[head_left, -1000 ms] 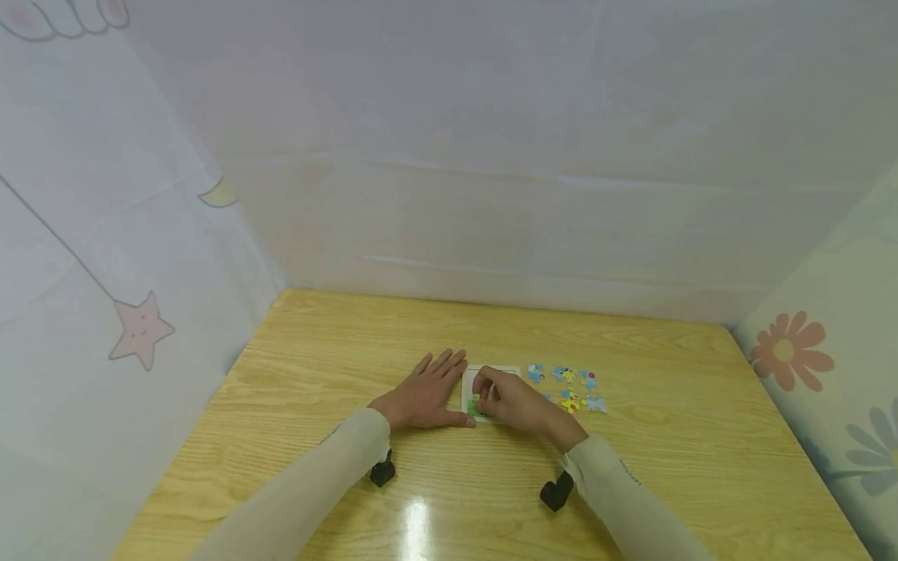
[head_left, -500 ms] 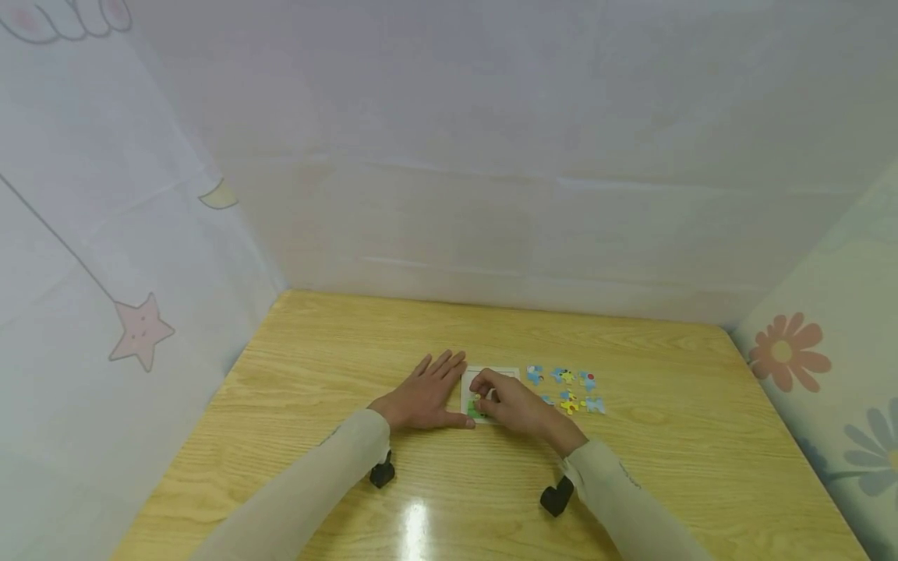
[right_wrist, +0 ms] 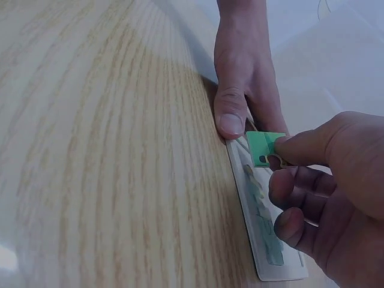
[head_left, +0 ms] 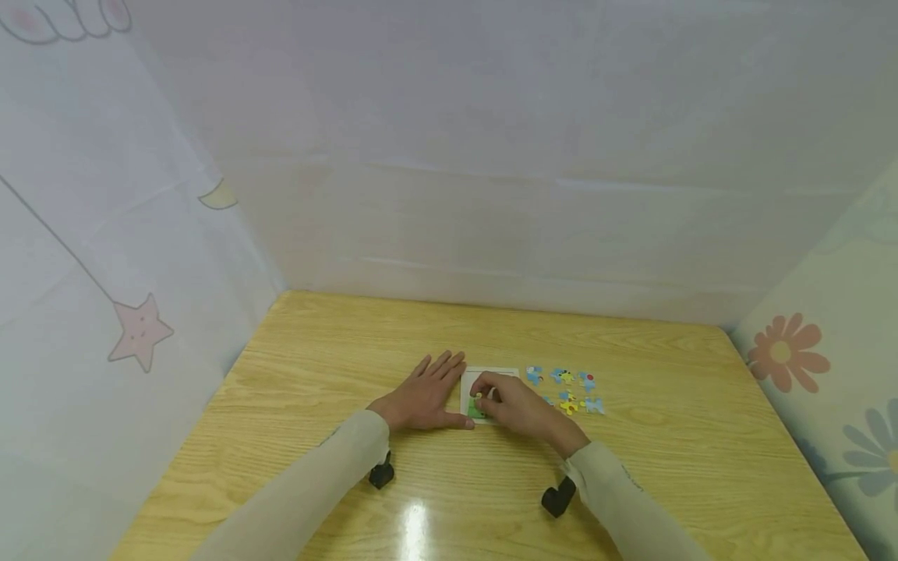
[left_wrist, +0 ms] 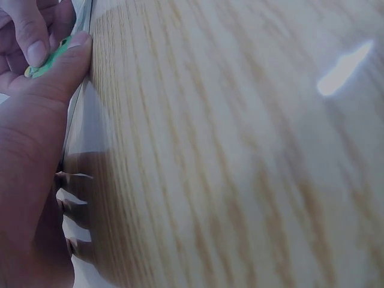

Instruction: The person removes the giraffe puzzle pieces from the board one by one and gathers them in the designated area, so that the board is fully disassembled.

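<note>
My right hand (head_left: 517,402) pinches a green puzzle piece (right_wrist: 259,147) between thumb and fingers, over the near left part of a white puzzle tray (head_left: 496,369). In the right wrist view the piece is held tilted above the tray, beside my left thumb. Green puzzle pieces (right_wrist: 269,231) lie inside the tray along its near side, partly covered by my right fingers. My left hand (head_left: 421,396) lies with fingers spread along the tray's left edge, its thumb at the near left corner. The left wrist view shows the green piece partly behind that thumb.
Right of the tray, several loose puzzle pieces (head_left: 569,406) in blue and yellow lie in two rough rows on the wooden table (head_left: 449,319). A pale printed cloth (head_left: 491,195) hangs behind the table and on both sides. Black wrist mounts (head_left: 557,497) hang below the sleeves.
My right hand has shifted very slightly left over the tray, still pinching the green piece. My left hand stays in place, and the loose pieces look unchanged.
</note>
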Demonstrator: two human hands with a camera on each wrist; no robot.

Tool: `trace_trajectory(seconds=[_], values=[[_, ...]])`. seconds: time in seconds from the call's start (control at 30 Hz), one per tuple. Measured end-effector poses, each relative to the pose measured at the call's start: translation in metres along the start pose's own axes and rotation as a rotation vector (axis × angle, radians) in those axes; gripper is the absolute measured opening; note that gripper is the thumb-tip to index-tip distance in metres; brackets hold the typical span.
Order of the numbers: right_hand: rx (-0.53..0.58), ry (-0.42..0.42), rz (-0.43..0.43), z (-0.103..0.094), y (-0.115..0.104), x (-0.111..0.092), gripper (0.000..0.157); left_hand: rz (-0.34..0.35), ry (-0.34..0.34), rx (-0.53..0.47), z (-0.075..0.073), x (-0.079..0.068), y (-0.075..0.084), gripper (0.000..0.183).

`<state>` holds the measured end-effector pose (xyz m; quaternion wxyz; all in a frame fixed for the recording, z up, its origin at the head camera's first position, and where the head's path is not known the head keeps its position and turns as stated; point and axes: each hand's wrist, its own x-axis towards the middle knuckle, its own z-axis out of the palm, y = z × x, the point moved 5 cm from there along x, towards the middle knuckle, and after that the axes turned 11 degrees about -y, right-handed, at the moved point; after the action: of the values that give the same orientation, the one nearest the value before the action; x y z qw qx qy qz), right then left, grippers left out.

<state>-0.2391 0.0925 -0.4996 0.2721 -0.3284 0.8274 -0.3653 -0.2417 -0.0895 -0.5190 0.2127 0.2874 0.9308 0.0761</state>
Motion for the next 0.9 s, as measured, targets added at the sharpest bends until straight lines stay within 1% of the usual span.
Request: trace_trajectory(seconds=[0.23, 0.43, 0.67, 0.73, 0.9], values=[[-0.017, 0.047, 0.025, -0.01, 0.004, -0.01, 0.014, 0.009, 0.01, -0.004, -0.001, 0.0, 0.001, 0.116], [0.001, 0.076, 0.041, -0.021, 0.011, -0.027, 0.013, 0.013, 0.005, -0.002, -0.003, -0.001, 0.002, 0.115], [0.026, 0.111, 0.028, -0.033, 0.024, -0.048, 0.014, 0.028, 0.012, -0.024, -0.005, -0.004, 0.004, 0.111], [0.025, 0.122, 0.023, -0.037, 0.027, -0.054, 0.014, 0.034, 0.012, -0.024, -0.005, -0.004, 0.004, 0.111], [0.002, 0.143, 0.044, -0.045, 0.034, -0.068, 0.011, 0.042, 0.02, -0.025, -0.004, -0.003, 0.003, 0.11]])
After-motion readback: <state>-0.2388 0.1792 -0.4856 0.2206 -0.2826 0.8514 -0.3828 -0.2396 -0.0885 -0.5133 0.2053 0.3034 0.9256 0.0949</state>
